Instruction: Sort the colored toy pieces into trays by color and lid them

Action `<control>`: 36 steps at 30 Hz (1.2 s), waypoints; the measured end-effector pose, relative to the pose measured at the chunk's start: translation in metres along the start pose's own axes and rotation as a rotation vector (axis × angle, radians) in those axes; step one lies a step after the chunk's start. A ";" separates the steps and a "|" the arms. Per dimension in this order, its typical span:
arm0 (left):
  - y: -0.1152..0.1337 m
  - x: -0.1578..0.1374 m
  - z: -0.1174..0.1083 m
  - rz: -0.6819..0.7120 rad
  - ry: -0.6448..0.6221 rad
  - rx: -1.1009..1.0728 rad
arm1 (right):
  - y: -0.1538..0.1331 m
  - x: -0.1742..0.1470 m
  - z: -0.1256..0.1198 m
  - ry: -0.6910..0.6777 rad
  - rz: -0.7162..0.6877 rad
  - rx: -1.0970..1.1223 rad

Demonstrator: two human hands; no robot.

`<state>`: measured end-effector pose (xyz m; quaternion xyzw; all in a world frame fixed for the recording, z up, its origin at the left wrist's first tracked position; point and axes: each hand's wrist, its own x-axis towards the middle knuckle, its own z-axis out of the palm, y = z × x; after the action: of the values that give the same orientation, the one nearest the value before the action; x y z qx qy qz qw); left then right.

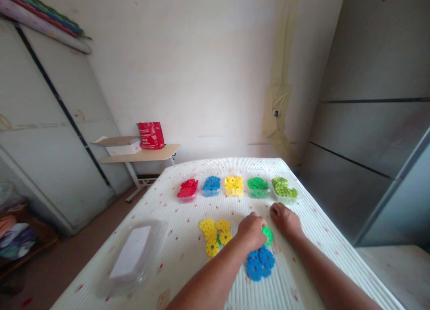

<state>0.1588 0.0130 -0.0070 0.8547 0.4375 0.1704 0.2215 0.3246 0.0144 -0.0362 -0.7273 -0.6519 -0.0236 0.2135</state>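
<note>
My left hand (251, 230) is closed, with its fingers on the edge of a green notched plastic disc (268, 236). To its right, my right hand (286, 218) rests low over the table with curled fingers; whatever they hold, if anything, is hidden. Blue notched discs (260, 264) lie in an overlapping cluster just below my left hand. Left of that hand spreads a group of yellow notched discs (211, 235), with a bit of green showing among them; my left forearm covers part of this area.
Along the far side stand clear tubs of red pieces (188, 188), blue pieces (211, 184), yellow pieces (234, 185), green pieces (258, 186) and light green pieces (284, 187). A clear container with a white sheet (131, 251) lies at left on the patterned tablecloth (178, 260).
</note>
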 end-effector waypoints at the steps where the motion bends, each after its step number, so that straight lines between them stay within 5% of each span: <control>1: 0.001 -0.001 0.001 0.002 0.011 0.007 | 0.000 0.000 0.000 0.002 -0.001 -0.001; 7: 0.000 -0.014 0.008 -0.028 0.078 -0.069 | -0.001 0.000 -0.002 0.004 -0.004 0.021; 12: -0.016 -0.026 -0.007 -0.121 0.161 -0.426 | 0.002 0.000 -0.006 0.004 -0.008 0.115; 19: -0.051 -0.056 -0.032 -0.340 0.220 -0.821 | -0.035 -0.009 -0.025 -0.085 -0.140 0.664; 26: -0.053 -0.065 -0.030 -0.321 0.253 -0.832 | -0.091 -0.033 -0.034 -0.388 -0.272 0.900; 36: -0.059 -0.071 -0.031 -0.264 0.304 -0.683 | -0.085 -0.029 -0.029 -0.505 -0.195 0.959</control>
<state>0.0644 -0.0078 -0.0183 0.6334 0.4895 0.4008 0.4456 0.2460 -0.0176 0.0049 -0.4678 -0.6849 0.4316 0.3547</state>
